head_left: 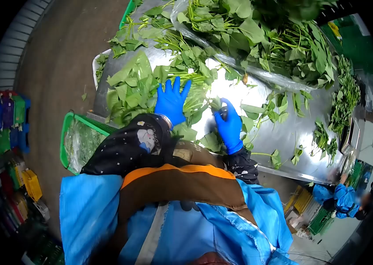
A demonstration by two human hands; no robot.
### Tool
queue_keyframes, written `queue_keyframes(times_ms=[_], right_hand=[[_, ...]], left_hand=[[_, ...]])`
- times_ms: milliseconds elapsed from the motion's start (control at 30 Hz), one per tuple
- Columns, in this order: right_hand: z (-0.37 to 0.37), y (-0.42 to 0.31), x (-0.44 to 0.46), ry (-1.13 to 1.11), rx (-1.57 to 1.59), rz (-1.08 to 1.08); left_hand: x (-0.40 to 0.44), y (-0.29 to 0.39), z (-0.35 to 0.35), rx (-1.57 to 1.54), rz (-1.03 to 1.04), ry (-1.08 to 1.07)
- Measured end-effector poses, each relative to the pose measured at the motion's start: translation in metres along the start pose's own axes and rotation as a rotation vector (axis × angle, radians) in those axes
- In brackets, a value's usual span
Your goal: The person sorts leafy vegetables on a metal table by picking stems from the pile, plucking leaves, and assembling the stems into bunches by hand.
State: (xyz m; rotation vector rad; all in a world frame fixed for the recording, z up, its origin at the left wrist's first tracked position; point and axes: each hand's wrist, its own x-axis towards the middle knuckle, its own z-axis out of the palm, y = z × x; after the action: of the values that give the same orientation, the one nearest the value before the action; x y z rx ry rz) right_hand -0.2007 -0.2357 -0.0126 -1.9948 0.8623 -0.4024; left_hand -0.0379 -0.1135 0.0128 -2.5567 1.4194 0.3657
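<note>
On the metal table (270, 143) lies a bunch of leafy green stems (140, 86), its leaves toward the left. My left hand (171, 101), in a blue glove, rests on this bunch with its fingers spread. Just right of the bunch's stems, my right hand (229, 125), also gloved in blue, has its thumb and fingers curled toward each other around something dark and too small to name. A large heap of leafy greens (257, 33) lies on clear plastic sheeting at the back of the table.
A green crate lined with clear plastic (80, 145) stands left of the table. Loose sprigs (276, 159) lie to the right, and more greens (343, 95) at the far right. Stacked coloured crates (7, 117) are at the far left. Another person in blue (345, 198) is at lower right.
</note>
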Motion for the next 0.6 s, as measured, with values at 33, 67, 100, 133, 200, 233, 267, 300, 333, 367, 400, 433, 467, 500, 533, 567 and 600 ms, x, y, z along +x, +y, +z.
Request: queue_keyframes(times_ms=[33, 67, 100, 133, 200, 233, 267, 300, 333, 367, 400, 433, 467, 500, 533, 567, 600], right_hand=[[-0.001, -0.002, -0.001, -0.006, -0.080, -0.083], [-0.004, -0.004, -0.007, -0.066, -0.081, -0.063], [-0.005, 0.000, -0.010, -0.080, -0.099, -0.108], [-0.006, 0.003, -0.014, -0.099, -0.114, -0.152], [-0.004, 0.000, -0.015, -0.108, -0.090, -0.204], [-0.001, -0.007, -0.014, -0.104, -0.046, -0.163], [0.002, -0.020, -0.013, -0.099, -0.001, -0.124], [0.005, -0.029, -0.013, -0.095, 0.044, -0.083], [0.008, -0.034, -0.012, -0.060, -0.019, -0.114], [0.011, -0.034, -0.013, -0.077, -0.028, -0.067], [0.015, -0.033, -0.014, -0.094, -0.038, -0.018], [0.019, -0.031, -0.013, -0.110, -0.049, 0.028], [0.027, -0.024, -0.009, -0.120, -0.056, 0.053], [0.033, -0.021, -0.003, -0.132, -0.107, 0.054], [0.038, -0.020, 0.002, -0.146, -0.157, 0.057], [0.043, -0.018, 0.007, -0.161, -0.206, 0.062], [0.049, -0.016, 0.015, -0.138, -0.230, -0.002]], left_hand=[[0.006, -0.003, -0.001, 0.007, 0.003, 0.003], [0.010, -0.012, -0.007, -0.063, 0.044, 0.018], [0.019, -0.024, -0.010, -0.168, 0.073, -0.030], [0.030, -0.039, -0.013, -0.305, 0.064, -0.082], [0.040, -0.050, -0.013, -0.418, 0.032, -0.146], [0.042, -0.049, -0.012, -0.395, 0.015, -0.164], [0.043, -0.049, -0.013, -0.372, -0.002, -0.179], [0.041, -0.046, -0.010, -0.270, -0.002, -0.096], [0.036, -0.042, -0.006, -0.169, -0.002, -0.014], [0.031, -0.038, -0.004, -0.068, -0.002, 0.065], [0.029, -0.035, -0.006, -0.070, -0.025, 0.029], [0.028, -0.031, -0.005, -0.093, -0.042, -0.003], [0.027, -0.028, -0.004, -0.115, -0.061, -0.029], [0.027, -0.027, -0.005, -0.135, -0.081, -0.055], [0.026, -0.027, -0.008, -0.166, -0.079, -0.067], [0.025, -0.027, -0.009, -0.171, -0.080, -0.066], [0.025, -0.027, -0.010, -0.177, -0.080, -0.066]])
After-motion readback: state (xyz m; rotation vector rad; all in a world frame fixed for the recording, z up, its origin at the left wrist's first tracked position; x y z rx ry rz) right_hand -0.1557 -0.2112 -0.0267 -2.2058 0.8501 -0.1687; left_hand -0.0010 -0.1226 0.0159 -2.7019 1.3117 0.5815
